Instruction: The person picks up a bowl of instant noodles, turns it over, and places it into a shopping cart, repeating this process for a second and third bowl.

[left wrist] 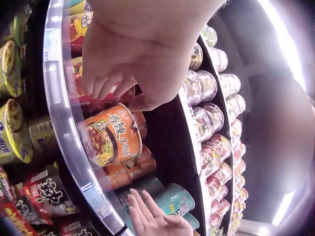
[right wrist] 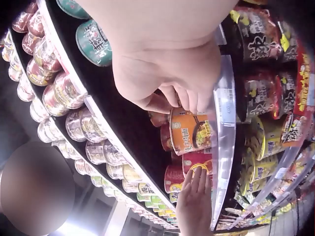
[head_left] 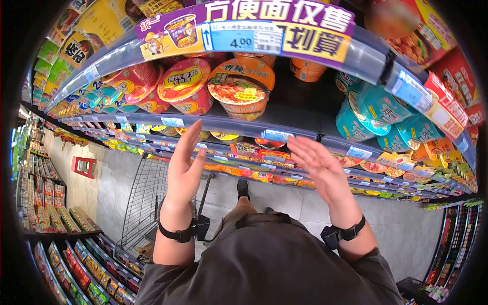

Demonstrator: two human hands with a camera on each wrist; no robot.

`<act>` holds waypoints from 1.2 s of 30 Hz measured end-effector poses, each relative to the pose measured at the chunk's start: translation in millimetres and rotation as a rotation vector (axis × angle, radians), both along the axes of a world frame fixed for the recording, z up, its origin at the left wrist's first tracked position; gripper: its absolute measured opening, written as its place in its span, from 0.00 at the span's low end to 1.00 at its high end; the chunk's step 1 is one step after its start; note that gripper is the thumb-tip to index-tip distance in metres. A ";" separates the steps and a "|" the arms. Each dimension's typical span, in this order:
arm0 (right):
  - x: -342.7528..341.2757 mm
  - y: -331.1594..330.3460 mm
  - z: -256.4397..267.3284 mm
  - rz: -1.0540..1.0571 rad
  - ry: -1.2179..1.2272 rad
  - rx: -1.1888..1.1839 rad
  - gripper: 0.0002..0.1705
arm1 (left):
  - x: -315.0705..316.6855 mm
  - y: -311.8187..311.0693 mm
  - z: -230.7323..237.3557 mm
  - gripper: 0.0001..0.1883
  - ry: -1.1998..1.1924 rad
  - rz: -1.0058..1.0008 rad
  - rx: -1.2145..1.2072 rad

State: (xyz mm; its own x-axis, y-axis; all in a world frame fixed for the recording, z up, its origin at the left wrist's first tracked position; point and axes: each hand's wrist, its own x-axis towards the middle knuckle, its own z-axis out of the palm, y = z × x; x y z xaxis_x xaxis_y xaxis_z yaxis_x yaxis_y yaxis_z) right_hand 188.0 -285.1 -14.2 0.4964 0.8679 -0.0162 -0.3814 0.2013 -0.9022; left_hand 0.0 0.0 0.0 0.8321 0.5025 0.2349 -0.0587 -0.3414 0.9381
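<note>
An orange noodle cup (head_left: 243, 89) stands at the front of the shelf, between pink cups (head_left: 185, 84) and a dark gap. My left hand (head_left: 185, 170) is raised before the shelf edge, fingers extended and holding nothing. Level with it on the other side, my right hand (head_left: 323, 170) also has its fingers extended and is empty. In the left wrist view the orange cup (left wrist: 113, 135) shows below my left hand (left wrist: 133, 59). The right wrist view has the cup (right wrist: 189, 132) just beyond my right hand (right wrist: 167, 69). Neither hand visibly grips it.
Teal cups (head_left: 363, 114) are stacked right of the gap. A price-tagged rail (head_left: 229, 124) runs along the shelf front, with lower shelves of packets beneath. A wire shopping cart (head_left: 145, 198) stands at the left, and a red stool (head_left: 84, 167) is farther off.
</note>
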 end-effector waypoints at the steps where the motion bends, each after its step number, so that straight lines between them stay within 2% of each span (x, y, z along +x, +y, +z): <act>1: 0.7 4.2 5.6 -0.027 -0.016 0.051 0.45 | 5.1 -1.5 0.8 0.33 -0.028 -0.027 0.005; 3: 16.8 35.4 15.4 -0.061 -0.059 0.081 0.47 | 30.9 17.7 -2.1 0.33 -0.081 -0.061 -0.012; 7: 28.1 71.7 21.4 -0.127 -0.085 0.123 0.51 | 56.1 38.1 1.1 0.34 -0.045 -0.100 0.035; 9: 34.6 85.4 22.8 -0.141 -0.119 0.122 0.53 | 66.9 46.9 -2.8 0.34 -0.070 -0.147 -0.053; 13: 44.0 100.1 20.9 -0.128 -0.112 0.080 0.53 | 78.1 62.3 -4.7 0.37 -0.036 -0.239 0.124; 15: 45.5 101.2 16.7 -0.118 -0.100 0.074 0.53 | 80.1 63.6 -0.1 0.37 -0.037 -0.260 0.127; 19: 44.2 99.7 15.1 -0.084 -0.181 0.086 0.52 | 77.2 60.5 18.1 0.39 0.061 -0.316 0.131; 23: 39.8 96.5 19.3 -0.118 -0.225 0.139 0.52 | 75.0 56.6 25.7 0.39 0.007 -0.347 0.197; 27: 32.5 81.8 23.1 -0.099 -0.221 0.245 0.53 | 66.3 41.6 33.5 0.38 -0.084 -0.315 0.230; 32: 13.3 46.7 19.7 -0.079 -0.176 0.235 0.54 | 33.2 8.6 30.4 0.36 -0.176 -0.245 0.227; 36: -3.5 19.4 5.7 0.035 -0.142 0.223 0.53 | -8.9 -23.2 20.6 0.35 -0.095 -0.168 0.216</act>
State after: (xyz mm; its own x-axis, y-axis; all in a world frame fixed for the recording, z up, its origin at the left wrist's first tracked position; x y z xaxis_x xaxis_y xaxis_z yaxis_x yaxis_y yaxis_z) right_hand 184.6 -265.7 -8.4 0.4496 0.8590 0.2449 -0.2641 0.3898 -0.8822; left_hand -8.9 -23.2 20.6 0.8685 0.2894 0.4023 -0.2152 -0.5110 0.8322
